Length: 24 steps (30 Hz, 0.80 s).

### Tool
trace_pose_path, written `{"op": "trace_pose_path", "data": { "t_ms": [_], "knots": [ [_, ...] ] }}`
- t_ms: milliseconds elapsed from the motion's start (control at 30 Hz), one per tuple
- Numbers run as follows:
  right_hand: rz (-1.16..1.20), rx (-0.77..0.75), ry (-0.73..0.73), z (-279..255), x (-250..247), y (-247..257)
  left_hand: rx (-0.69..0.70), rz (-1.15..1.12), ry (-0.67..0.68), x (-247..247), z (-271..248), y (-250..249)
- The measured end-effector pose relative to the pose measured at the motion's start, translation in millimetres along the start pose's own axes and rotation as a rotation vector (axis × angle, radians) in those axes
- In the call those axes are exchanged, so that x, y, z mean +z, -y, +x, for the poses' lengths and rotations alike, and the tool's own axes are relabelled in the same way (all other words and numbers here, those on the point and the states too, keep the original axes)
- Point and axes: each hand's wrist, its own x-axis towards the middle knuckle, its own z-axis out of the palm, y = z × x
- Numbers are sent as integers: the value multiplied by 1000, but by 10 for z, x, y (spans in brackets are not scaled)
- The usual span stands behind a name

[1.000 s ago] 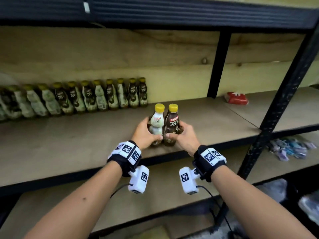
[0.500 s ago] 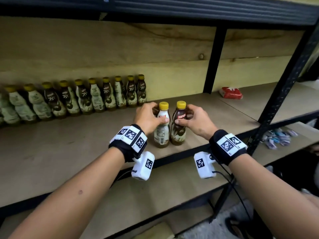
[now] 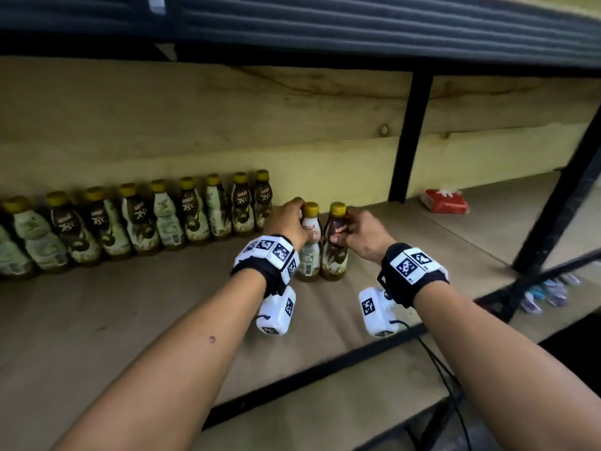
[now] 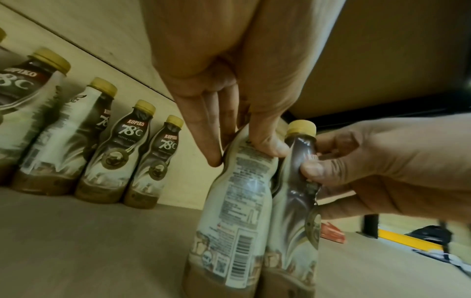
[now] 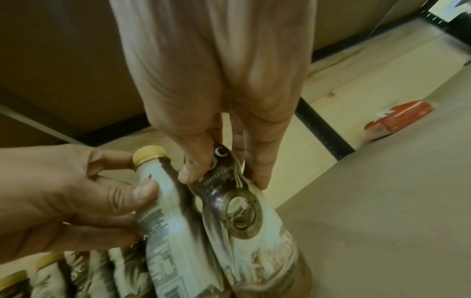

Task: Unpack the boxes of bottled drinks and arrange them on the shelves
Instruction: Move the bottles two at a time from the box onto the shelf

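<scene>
Two yellow-capped coffee bottles stand side by side on the wooden shelf point(image 3: 97, 320). My left hand point(image 3: 287, 222) grips the neck of the left bottle point(image 3: 309, 258), whose white label side faces me point(image 4: 234, 201). My right hand point(image 3: 361, 232) grips the neck of the right bottle point(image 3: 335, 255), the brown one point(image 5: 244, 211). Both bottles touch each other and sit just right of a row of like bottles point(image 3: 136, 222) along the back wall. The left bottle point(image 5: 163, 211) shows beside my right thumb in the right wrist view.
A red packet point(image 3: 444, 203) lies on the shelf to the right, behind a black upright post point(image 3: 411, 138). A second black post point(image 3: 559, 203) stands at the front right. Small coloured packets point(image 3: 546, 291) lie on the lower shelf. The upper shelf's dark underside point(image 3: 325, 27) hangs overhead.
Both hands have carried the two bottles from the shelf's front edge back toward the wall, closer to the right end of the row. The grip has shifted up to the necks.
</scene>
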Motion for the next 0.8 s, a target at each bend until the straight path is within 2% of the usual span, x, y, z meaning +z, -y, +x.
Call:
{"op": "trace_pose_path", "data": {
  "t_ms": [133,267,367,567,800],
  "knots": [
    [-123,-55,131,667,35,-40,-113,59,-66,178,520,113],
    [-166,-108,161,1101,83,-142,-190,194,-90,210,1003,88],
    [-170,-175,170,1331,126,-246,-287,181,-115,253,1277,125],
    [-123,-246,207,1683,185,-303,-350,189,-169,297,1485,208],
    [-123,-239,191,1931,317,-219,-365,278,-123,325,1423,201]
  ]
}}
